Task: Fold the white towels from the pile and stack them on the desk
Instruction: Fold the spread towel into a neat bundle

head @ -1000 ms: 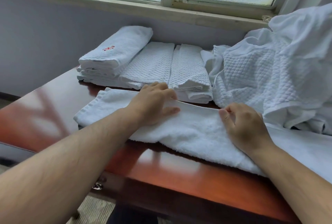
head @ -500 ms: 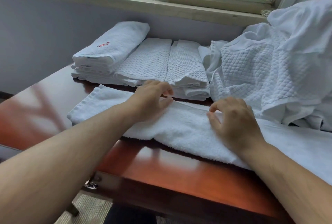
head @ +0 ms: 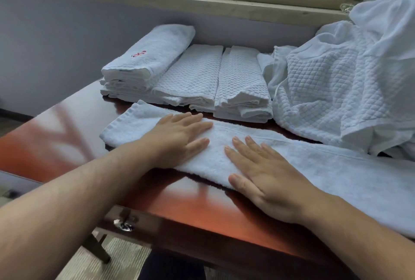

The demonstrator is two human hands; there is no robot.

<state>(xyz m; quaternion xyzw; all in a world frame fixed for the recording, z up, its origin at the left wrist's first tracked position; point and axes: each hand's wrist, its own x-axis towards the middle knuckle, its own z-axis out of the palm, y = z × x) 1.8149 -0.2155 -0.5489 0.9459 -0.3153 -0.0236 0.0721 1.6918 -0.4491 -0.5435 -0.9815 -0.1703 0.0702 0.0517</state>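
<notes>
Terry towel (head: 258,154): we find it lying flat along the near edge of the bench (head: 193,210), already narrowed to a long strip.
Long axis: it runs left to right across us, rising slightly toward the left end, with the right end passing out of frame.
Left hand (head: 179,138): fingers straight, palm pressing the strip left of its middle; nothing grasped.
Right hand (head: 267,178): likewise flat, fingers spread, pressing the strip just beside the left hand; nothing grasped.
Nearer hand: in our judgement the left hand is closer to the free left end, while the longer run lies to the right of the right hand.
Folded stack (head: 186,77): sits behind the strip, near but apart.
Unfolded pile (head: 341,91): heaped at the right rear, its hem overlapping the strip's far edge.
Next move, as we judge: fold an end over along the long axis.
</notes>
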